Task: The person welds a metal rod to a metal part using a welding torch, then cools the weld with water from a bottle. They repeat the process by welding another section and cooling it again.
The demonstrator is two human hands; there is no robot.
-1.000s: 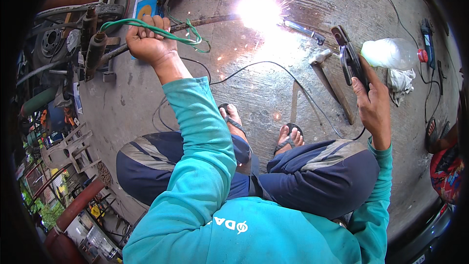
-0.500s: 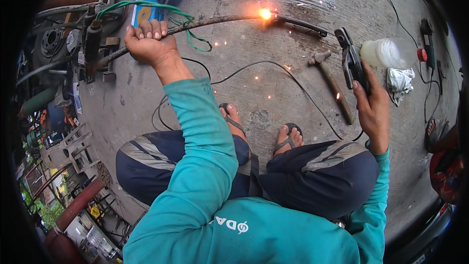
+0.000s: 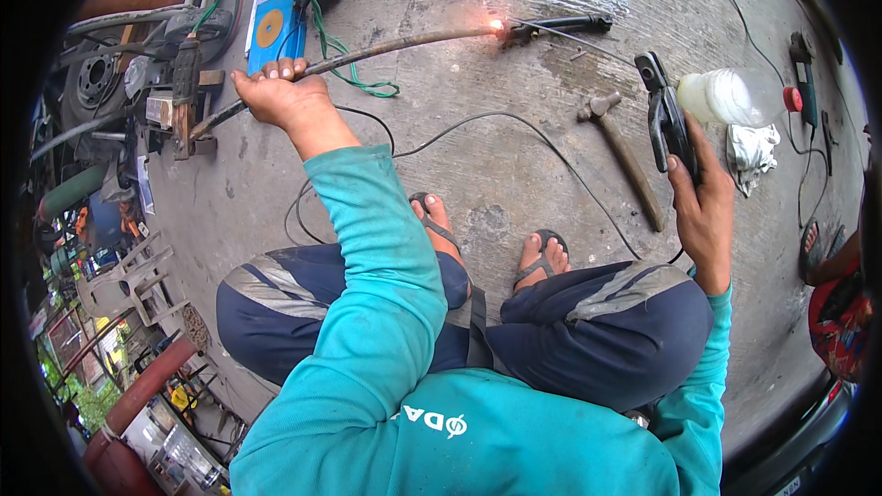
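My left hand [image 3: 283, 99] is closed around a long, rusty, slightly bent metal rod [image 3: 404, 39]. Near its left end, a worn clamp-like piece [image 3: 186, 83] with the green cable running to it grips or touches the rod. At the rod's right end a small reddish glow [image 3: 498, 26] shows where it meets a dark metal part [image 3: 574, 24] on the floor. My right hand [image 3: 703, 188] grips a black welding electrode holder [image 3: 669, 115]. A thin electrode [image 3: 588, 44] reaches from its jaws toward the joint; whether its tip touches is hard to tell.
A hammer [image 3: 629, 165] lies between my feet and the holder. Beyond it are a plastic bottle [image 3: 726, 99], a white rag [image 3: 753, 156] and an angle grinder [image 3: 805, 83]. Black cable [image 3: 514, 117] loops across the concrete. A blue box [image 3: 276, 28] and scrap metal crowd the left; another person's foot shows far right.
The bright arc has shrunk to a faint glow, and the flying sparks are gone. My left hand has shifted slightly left with the rod, and the green cable has swung. The electrode now shows clearly.
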